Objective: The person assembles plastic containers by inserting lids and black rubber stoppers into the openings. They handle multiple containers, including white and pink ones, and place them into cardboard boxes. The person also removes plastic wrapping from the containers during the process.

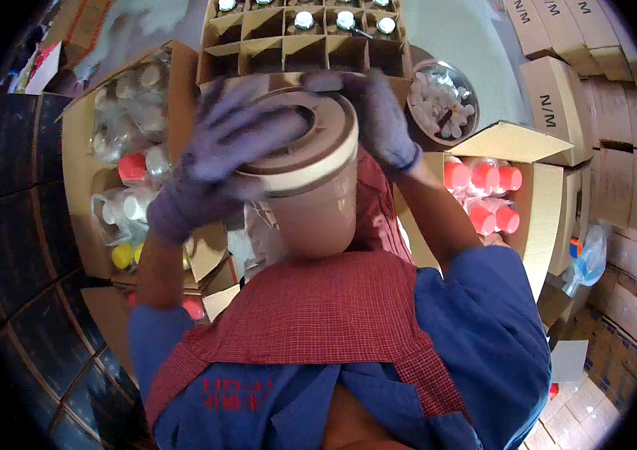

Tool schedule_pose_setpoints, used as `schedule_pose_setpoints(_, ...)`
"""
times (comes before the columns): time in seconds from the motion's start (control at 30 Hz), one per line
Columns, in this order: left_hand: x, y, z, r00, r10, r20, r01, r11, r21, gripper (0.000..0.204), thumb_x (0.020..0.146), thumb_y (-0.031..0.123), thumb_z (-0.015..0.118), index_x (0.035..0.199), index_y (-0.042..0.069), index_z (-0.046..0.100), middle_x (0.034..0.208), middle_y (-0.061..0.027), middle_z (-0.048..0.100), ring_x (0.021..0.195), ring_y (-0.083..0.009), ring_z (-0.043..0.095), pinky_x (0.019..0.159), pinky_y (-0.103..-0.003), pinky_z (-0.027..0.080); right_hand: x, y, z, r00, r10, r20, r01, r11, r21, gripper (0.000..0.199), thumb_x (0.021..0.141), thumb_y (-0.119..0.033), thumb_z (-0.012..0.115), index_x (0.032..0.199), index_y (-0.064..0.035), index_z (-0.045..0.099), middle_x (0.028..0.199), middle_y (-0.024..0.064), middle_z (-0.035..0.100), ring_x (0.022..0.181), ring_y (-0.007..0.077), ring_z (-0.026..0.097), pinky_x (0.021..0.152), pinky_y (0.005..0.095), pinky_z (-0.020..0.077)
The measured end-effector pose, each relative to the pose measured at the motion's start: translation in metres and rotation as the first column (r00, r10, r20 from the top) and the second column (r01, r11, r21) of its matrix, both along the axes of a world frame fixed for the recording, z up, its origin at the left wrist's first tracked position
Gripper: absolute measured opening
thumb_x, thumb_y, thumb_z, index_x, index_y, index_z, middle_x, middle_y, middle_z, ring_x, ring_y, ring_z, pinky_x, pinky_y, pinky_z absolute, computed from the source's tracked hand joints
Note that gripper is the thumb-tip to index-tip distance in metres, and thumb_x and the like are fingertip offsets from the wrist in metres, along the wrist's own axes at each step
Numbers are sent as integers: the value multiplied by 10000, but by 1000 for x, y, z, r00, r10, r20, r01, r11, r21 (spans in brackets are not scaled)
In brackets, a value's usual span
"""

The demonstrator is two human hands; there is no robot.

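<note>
The left hand (pixel 217 154), motion-blurred, spreads its fingers open over the lid (pixel 326 116) of the bucket (pixel 315 214) just before the apron (pixel 303 307), its underside hidden, while the right hand's (pixel 384 124) grip at the rim cannot be told, and the top edge cuts off the divided box (pixel 303 81).

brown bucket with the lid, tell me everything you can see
The bucket is round, brown and plastic-looking, with a pale band near the top; its ringed lid is on. It is before the red apron, lid uppermost. The blurred left hand seems to touch the lid's left side; the right hand is at its far right edge.
</note>
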State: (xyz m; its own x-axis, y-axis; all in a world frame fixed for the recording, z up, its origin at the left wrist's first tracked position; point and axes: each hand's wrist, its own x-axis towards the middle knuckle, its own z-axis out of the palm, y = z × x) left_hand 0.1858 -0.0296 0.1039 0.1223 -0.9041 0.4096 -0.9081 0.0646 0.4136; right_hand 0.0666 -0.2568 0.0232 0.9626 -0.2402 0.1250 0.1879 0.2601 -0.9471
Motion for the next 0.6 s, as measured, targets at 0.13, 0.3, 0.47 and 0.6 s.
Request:
schedule_pose_setpoints(0.13,28,22,-59,482,151,-863,-431,899,-83,524,954,427,444,1263,17,548,1276,-123,557,1264,-269,464,1101,-419,292,-13,-16,29,958,-259,127,279,941,-191,413,926,-327,551,1128,33,555,1059,171,636,990,272,613,940,378,448)
schedule_pose_setpoints(0.3,4,-21,-95,878,-15,-479,-119,962,-247,392,943,292,434,1112,-11,616,1166,-159,602,1095,-256,566,1000,-372,415,-36,48,78,958,62,281,230,421,-877,269,928,-255,504,972,-25,636,1034,130,648,1004,250,606,1060,497,303)
schedule_pose_setpoints(0.47,-48,-11,-65,521,74,-850,-353,926,-136,377,935,187,366,1060,-58,623,1170,-187,580,1201,-301,488,1049,-372,357,-29,5,22,989,99,107,-59,943,-329,467,994,-281,321,777,11,614,960,164,646,1046,275,588,1079,469,306)
schedule_pose_setpoints(0.6,-62,-15,-3,912,274,-305,-373,865,-335,431,800,140,539,1189,-45,557,1253,-194,554,1193,-354,492,1069,-422,330,6,-1,13,982,183,43,-176,813,556,532,1008,-443,357,1122,26,579,1111,181,618,1034,265,583,958,359,444)
